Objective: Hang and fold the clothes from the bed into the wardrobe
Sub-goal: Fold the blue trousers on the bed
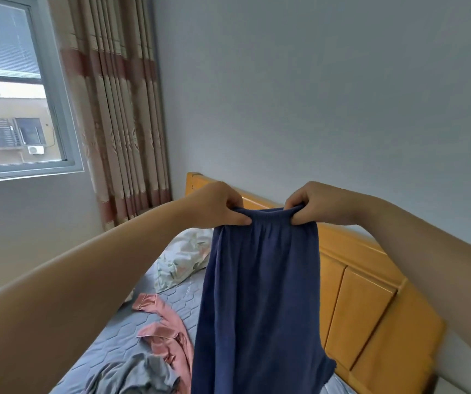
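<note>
The blue garment (260,294) runs off the bottom edge, so its full shape is unclear, and it hides part of the bed (109,345). A pink garment (169,336), a grey garment (140,373) and a floral pillow (183,257) lie beside the wooden headboard (365,302). The left hand (220,204) and right hand (314,203) each pinch the blue garment's gathered waistband, holding it hanging above the mattress

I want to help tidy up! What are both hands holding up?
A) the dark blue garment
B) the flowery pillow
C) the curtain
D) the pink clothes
A: the left hand and the right hand each pinch the stretchy top edge of the dark blue garment, which hangs down, while the pink clothes lie on the bed.
</note>
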Motion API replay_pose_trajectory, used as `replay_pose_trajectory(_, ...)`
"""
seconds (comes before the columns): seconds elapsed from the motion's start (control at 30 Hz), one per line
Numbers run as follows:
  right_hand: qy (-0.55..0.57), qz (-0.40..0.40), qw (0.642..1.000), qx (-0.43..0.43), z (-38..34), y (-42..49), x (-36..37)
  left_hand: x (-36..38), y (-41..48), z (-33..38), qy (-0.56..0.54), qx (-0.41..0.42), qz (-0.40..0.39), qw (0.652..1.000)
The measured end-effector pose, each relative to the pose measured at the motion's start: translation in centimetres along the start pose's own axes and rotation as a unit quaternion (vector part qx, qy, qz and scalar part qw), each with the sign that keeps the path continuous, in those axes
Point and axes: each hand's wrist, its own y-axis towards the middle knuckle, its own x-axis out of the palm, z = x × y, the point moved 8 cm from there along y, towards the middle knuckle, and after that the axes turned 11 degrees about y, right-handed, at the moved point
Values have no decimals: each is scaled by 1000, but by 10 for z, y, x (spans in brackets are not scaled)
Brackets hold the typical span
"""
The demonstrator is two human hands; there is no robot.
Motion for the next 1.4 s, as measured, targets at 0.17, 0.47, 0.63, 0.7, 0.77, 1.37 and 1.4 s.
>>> replay_pose_trajectory(0.17, 38, 47, 998, -9, -6, 2, 8, -4, -1, 0, -12, -4, 4, 1000)
replay_pose_trajectory(0.47, -160, -18, 987, 29, -12, 5, 24, 0, -2, 13, -52, 27, -22, 998)
replay_pose_trajectory(0.63, -177, -12, 982, 62, -4, 6, 14, 9, -4, 8, -167, 13, -65, 984)
replay_pose_trajectory(0.7, -144, 9, 988, 59, -1, 8, 6, 10, -5, 4, -306, 0, -62, 950)
replay_pose_trajectory(0.77, -99, 24, 992, 69, 5, 9, 1, 14, -4, 0, -410, -21, -46, 910)
replay_pose_trajectory(1.37, 182, -138, 952, 203, -36, 63, 105, 9, -85, -78, -483, -144, 46, 862)
replay_pose_trajectory(1.4, 193, -136, 948, 213, -41, 68, 117, 9, -96, -91, -474, -163, 59, 863)
